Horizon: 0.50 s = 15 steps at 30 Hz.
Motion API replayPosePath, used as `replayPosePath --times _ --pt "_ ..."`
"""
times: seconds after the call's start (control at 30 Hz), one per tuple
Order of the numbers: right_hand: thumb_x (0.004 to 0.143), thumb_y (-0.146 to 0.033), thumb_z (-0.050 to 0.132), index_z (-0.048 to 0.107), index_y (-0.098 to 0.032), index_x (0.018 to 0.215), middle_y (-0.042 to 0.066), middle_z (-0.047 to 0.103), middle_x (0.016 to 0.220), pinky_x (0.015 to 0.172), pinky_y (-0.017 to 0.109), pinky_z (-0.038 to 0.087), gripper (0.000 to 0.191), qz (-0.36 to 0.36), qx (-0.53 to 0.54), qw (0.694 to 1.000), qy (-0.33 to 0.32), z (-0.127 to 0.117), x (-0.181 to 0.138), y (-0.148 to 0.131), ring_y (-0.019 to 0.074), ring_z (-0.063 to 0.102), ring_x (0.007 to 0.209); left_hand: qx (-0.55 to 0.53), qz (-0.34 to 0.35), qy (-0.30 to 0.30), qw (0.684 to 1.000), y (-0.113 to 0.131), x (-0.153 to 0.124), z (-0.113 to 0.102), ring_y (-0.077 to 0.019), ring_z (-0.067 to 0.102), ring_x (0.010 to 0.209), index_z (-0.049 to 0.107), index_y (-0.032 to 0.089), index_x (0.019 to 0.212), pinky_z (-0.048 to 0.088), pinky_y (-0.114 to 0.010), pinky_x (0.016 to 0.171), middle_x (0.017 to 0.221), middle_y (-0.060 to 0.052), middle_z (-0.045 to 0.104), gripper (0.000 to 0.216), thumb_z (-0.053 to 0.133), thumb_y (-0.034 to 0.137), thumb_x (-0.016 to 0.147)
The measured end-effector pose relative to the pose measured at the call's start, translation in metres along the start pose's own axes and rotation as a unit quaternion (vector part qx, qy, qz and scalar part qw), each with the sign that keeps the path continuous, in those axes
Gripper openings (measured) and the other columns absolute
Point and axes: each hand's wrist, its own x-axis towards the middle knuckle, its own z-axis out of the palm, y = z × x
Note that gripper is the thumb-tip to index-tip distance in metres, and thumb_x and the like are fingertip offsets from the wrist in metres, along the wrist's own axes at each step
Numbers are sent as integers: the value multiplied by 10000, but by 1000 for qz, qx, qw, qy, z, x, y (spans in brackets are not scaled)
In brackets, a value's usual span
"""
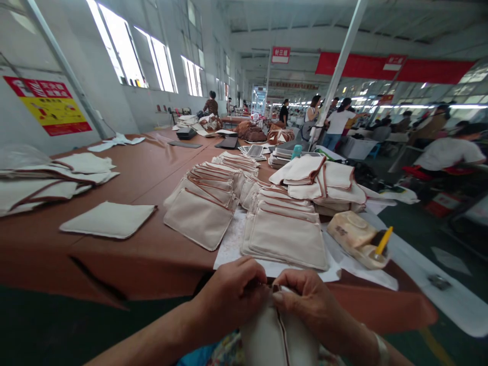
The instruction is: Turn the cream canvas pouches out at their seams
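Observation:
Close to my body, below the table's front edge, hangs a cream fabric piece [263, 335] with a dark brown seam running down its middle. My left hand [240, 282] is closed, its fingers pinching the top end of that piece. From the other side my right hand [305, 295] grips the same end, thumb on top near the brown edge. The fingertips of both hands almost meet there. Just beyond them, overlapping rows of cream pieces with brown edging [285, 234] lean on a white sheet [231, 244].
One flat cream piece [109, 219] lies to the left, near a stack of cream pieces [41, 180]. At right, a plastic container [354, 236] holds a yellow-handled tool [383, 241]. The brown-covered table [152, 264] stretches away; several people work beyond it.

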Motion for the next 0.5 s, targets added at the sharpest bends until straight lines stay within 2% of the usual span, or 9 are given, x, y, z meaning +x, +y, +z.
replayPosePath --times 0.07,0.17,0.3,0.4,0.5 --pt "829 -337 718 698 -113 808 -3 565 719 581 215 314 226 21 28 999 8 1 0 4 105 402 656 89 56 -4 994 -2 -2 0 -123 526 674 591 176 853 374 -229 598 802 -8 573 131 481 147 917" --pt "803 -310 739 729 -106 840 4 593 720 577 208 310 208 46 84 995 13 2 2 9 98 407 646 226 126 -13 966 -3 -5 4 -152 526 634 573 186 871 359 -268 555 789 -12 578 135 462 173 947" --pt "746 -306 781 733 -98 805 1 601 672 568 203 308 222 68 142 987 36 3 5 13 86 410 604 317 158 -14 935 -2 -6 13 -180 506 603 534 186 864 354 -300 542 765 -13 562 96 479 130 919" --pt "711 -315 800 720 -104 792 13 626 677 563 209 324 240 75 147 985 41 4 5 16 97 449 600 284 129 -32 949 -1 -2 15 -177 511 624 521 182 839 371 -293 558 773 -22 554 129 441 118 917" --pt "737 -319 770 706 -108 778 15 624 682 554 213 330 224 70 95 992 33 4 4 15 104 458 600 129 25 -68 989 -5 9 10 -157 538 674 524 174 835 408 -259 602 778 -14 570 120 432 141 905"
